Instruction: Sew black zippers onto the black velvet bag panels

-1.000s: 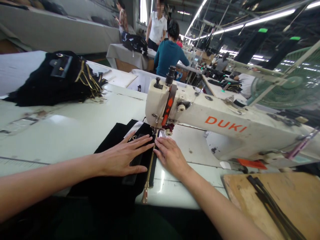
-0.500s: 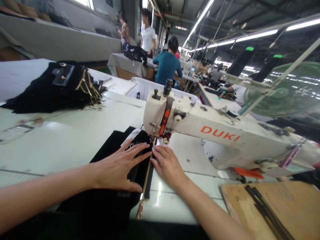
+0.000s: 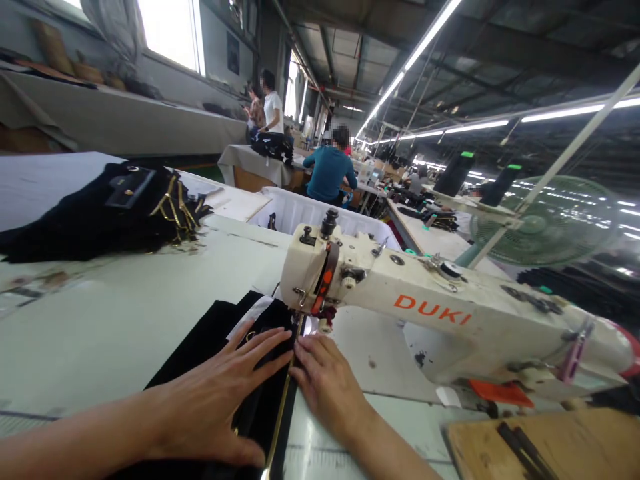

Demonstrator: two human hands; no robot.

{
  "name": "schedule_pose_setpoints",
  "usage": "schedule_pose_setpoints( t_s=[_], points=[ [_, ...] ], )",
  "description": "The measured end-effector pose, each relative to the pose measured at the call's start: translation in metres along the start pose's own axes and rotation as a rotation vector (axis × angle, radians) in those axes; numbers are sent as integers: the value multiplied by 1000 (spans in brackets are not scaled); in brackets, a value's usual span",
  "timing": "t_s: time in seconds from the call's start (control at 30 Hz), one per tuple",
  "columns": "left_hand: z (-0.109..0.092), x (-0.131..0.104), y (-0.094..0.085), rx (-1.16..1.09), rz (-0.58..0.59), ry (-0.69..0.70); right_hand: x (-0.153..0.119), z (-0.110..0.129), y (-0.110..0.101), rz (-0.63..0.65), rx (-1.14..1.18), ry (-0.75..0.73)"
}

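Observation:
A black fabric piece (image 3: 200,340) with a white strip (image 3: 255,315) lies on the sewing machine table. Along its right edge runs a zipper (image 3: 283,417) with gold teeth, its far end under the machine's presser foot area. My left hand (image 3: 215,400) is open, fingers spread flat over the fabric, the fingertips close to the zipper just in front of the needle. My right hand (image 3: 327,380) has its fingers together and curled onto the zipper's right edge, facing the left fingertips. The white sewing machine (image 3: 370,287) marked DUKI stands beyond both hands. Its needle point cannot be made out.
A pile of black pieces with gold zippers (image 3: 115,207) lies at the left. A wooden board (image 3: 560,443) with dark strips (image 3: 525,447) is at the lower right. Thread cones (image 3: 453,175) and a green fan (image 3: 545,220) stand behind; a person in teal (image 3: 327,173) sits ahead.
The camera has tilted up, so the machine, hands and pile sit lower in view. Both hands keep nearly the same places on the fabric and zipper.

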State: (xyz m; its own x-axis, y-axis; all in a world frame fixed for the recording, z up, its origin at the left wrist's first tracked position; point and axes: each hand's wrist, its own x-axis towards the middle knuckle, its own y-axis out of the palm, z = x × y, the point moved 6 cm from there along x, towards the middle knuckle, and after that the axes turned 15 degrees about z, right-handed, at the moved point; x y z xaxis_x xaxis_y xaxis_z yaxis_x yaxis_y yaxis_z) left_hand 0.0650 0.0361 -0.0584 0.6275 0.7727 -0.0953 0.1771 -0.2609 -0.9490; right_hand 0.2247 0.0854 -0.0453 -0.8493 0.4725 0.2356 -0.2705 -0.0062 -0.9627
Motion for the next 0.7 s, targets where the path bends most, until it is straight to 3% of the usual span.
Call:
schedule_pose_setpoints(
  t_s=[0.2,0.53,0.7],
  points=[
    [-1,-1,-7,-20,19,76,0,-3,1,-3,35,-7],
    [-5,1,-15,-58,96,22,7,-12,10,99,57,147],
    [-6,-2,-16,-80,79,33,9,-12,3,115,80,103]
  ],
)
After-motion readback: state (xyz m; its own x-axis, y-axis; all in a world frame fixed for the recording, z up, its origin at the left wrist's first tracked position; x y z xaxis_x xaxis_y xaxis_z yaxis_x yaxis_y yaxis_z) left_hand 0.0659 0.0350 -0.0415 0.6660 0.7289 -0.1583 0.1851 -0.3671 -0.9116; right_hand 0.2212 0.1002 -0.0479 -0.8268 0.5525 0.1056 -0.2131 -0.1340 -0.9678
